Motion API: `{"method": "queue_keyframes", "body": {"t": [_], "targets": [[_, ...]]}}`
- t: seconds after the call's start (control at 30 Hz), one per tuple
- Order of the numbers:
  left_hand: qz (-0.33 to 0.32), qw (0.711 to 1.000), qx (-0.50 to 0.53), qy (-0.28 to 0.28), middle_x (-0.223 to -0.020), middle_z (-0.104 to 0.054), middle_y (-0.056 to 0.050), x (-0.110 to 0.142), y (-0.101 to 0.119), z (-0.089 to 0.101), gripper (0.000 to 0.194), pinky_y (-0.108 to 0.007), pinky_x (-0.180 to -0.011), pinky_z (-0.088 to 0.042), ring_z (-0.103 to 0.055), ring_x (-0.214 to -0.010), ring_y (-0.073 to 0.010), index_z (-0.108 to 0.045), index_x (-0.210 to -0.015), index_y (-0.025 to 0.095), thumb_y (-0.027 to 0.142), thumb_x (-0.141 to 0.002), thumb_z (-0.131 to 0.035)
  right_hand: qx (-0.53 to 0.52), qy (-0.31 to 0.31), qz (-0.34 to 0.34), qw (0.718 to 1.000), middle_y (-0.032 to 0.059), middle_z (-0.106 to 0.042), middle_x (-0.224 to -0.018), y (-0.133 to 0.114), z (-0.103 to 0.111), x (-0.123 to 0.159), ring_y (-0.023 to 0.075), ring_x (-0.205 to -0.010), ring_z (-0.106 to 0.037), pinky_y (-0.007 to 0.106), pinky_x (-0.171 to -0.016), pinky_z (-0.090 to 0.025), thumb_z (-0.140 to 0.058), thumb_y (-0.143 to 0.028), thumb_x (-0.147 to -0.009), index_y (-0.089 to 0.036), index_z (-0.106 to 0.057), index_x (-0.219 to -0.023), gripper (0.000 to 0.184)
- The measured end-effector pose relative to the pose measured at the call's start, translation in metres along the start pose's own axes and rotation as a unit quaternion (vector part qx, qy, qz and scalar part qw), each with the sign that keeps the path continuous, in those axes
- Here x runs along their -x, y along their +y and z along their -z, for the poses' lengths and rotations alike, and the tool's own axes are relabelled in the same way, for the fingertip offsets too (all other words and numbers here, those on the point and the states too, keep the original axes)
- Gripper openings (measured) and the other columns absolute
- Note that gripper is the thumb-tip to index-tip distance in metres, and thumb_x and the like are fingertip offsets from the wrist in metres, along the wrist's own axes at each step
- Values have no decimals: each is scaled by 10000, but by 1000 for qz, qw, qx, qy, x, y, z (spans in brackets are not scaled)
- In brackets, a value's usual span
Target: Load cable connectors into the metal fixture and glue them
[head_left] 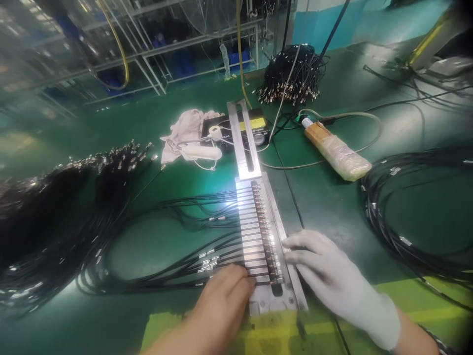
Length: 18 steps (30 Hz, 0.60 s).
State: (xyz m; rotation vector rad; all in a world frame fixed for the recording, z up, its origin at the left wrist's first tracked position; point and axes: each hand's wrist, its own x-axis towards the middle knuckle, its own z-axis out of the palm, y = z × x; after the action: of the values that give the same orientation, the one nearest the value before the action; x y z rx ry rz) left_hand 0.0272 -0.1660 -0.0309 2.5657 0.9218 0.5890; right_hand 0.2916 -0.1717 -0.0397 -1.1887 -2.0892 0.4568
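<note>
A slotted metal fixture [254, 246] lies on the green bench, with a row of thin black cables [221, 256] set across its slots. Small metal connectors [264, 222] line up along its right side. At the near end, my bare left hand [229, 296] is closed with its fingertips on the lowest cable, beside the fixture's left edge. My white-gloved right hand [328, 276] has its fingers stretched out, the tips touching the fixture's right rail [275, 212]. Part of the left hand's grip is hidden behind its knuckles.
A large bundle of black cables [55, 217] lies left, another bundle [291, 74] at the back, and coiled cables [384, 212] right. Behind the fixture are a black box [254, 130], a pale cloth [185, 130] and a soldering-iron-like tool wrapped in plastic [338, 150].
</note>
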Motion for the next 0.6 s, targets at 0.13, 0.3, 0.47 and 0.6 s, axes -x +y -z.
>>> {"method": "queue_keyframes", "body": {"t": [0.13,0.3,0.47,0.6], "targets": [[-17,1000,2,-7,-843,-639,-81,-4,1,3,247,-267,-627,-529,-576,-736,-176,-615,-1031,129,16,-922,-425,-6,-2,-2,1000,99,-680,-1113,1,0,0,268,-1088,-611,462,-892,-563,-462,-72,-932,-222,-682,-1047,290],[-45,999,-28,-11,-853,-650,-86,-10,0,7,265,-266,-639,-525,-586,-745,-177,-623,-1070,125,82,-989,-373,-12,-1,-6,1000,100,-679,-1108,-1,1,-1,261,-1087,-603,447,-891,-564,-475,-57,-928,-210,-668,-1047,274],[-62,998,-10,17,-892,-641,-94,-2,-5,0,290,-262,-655,-478,-558,-758,-166,-640,-1090,120,123,-1022,-357,-20,-11,-19,1000,103,-672,-1123,1,2,-2,259,-1086,-597,458,-891,-561,-473,-57,-935,-208,-667,-1048,270],[-39,994,-89,40,-985,-607,-106,19,-10,-8,385,-369,-825,-417,-541,-898,-215,-653,-1226,196,104,-994,-359,-41,-7,-22,999,99,-679,-1095,1,0,-1,250,-1061,-611,431,-882,-561,-486,-55,-932,-205,-667,-1011,248]]}}
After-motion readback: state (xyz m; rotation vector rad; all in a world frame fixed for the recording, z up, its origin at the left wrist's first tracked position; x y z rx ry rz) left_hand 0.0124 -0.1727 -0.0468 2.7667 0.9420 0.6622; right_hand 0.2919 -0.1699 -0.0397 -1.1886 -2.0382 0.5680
